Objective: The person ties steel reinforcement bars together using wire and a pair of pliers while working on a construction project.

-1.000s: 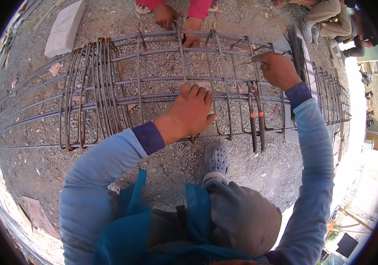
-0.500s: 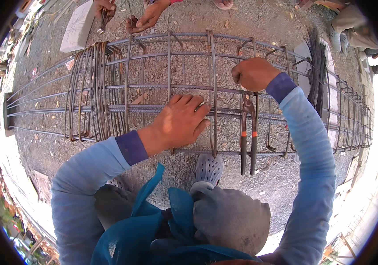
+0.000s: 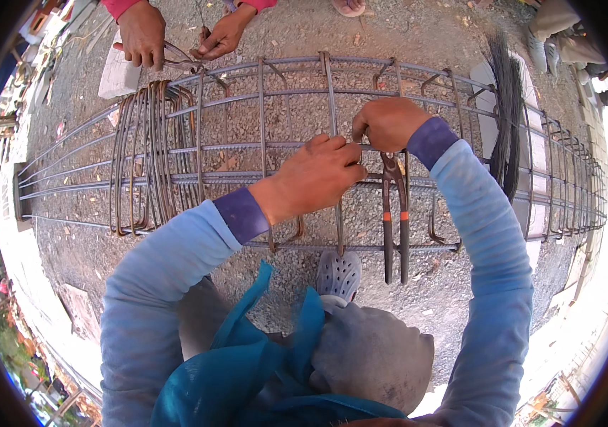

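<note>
Long rebar cage (image 3: 275,153) lying on its side over gravel ground (image 3: 425,35), running from 9 o'clock to 3 o'clock across the view, bars bent by the lens. Left hand (image 3: 315,176) near centre, fingers closed around a longitudinal bar right where a vertical stirrup (image 3: 333,135) crosses it. Right hand (image 3: 388,122) just beside it at 1 o'clock from centre, fingers curled shut at the same crossing; whether a wire sits inside that grip cannot be told. Pincers (image 3: 393,213) with dark handles and orange bands hanging head-up from the bar just below the right hand, handles pointing toward 6 o'clock, a little apart, touched by neither hand as far as can be seen. Cluster of rusty stirrups (image 3: 149,156) packed together on the cage toward 9 o'clock. Bundle of thin black tie wire (image 3: 507,107) draped over the cage at 2 o'clock. Grey perforated clog (image 3: 338,274) on the gravel just under the cage, at 6 o'clock from the hands. Blue sleeves on both forearms, purple cuffs at the wrists, teal cloth at the lower edge. Another person's two hands (image 3: 176,32) at 11 o'clock, working at the far top bar with a small tool. Pale flat slab (image 3: 115,71) beneath the cage there.
</note>
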